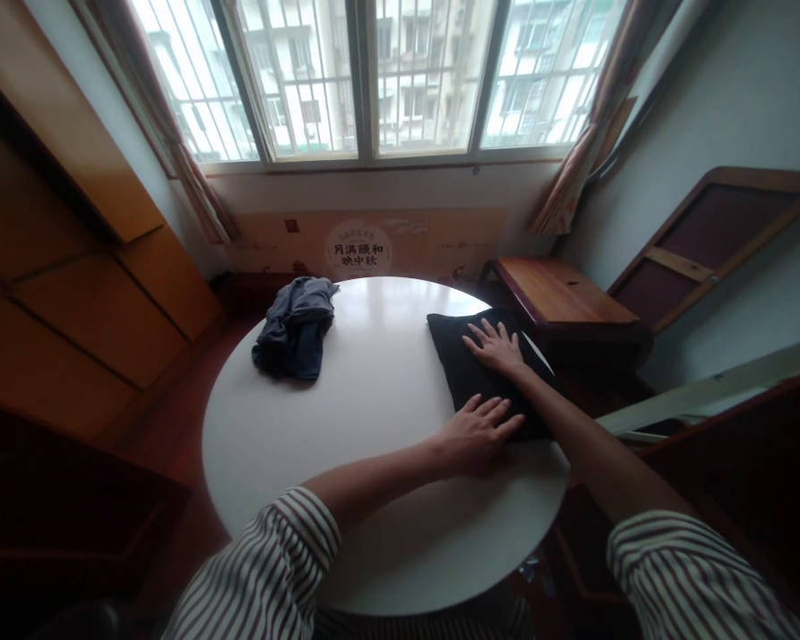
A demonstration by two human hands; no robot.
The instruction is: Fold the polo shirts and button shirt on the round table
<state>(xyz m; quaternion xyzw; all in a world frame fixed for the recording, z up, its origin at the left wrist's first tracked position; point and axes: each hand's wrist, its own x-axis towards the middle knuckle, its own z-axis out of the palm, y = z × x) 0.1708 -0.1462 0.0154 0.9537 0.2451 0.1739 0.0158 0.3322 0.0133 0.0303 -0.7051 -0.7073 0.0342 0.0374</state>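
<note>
A black folded piece of cloth [467,364], perhaps a garment, lies flat at the right side of the round white table [373,409]. My left hand [476,431] rests on its near edge with the fingers spread. Farther back, my right hand [497,347] lies flat on the same cloth, fingers apart. Neither hand grips anything. On the table's far left sits a loosely bunched pile of grey and dark blue clothing [297,327], well away from both hands.
A low wooden cabinet [566,293] stands behind the table on the right, below a leaning wooden-framed panel [713,240]. Orange-brown cupboards [100,302] line the left wall. At the back is a barred window [373,80] with a printed banner [360,240] beneath it.
</note>
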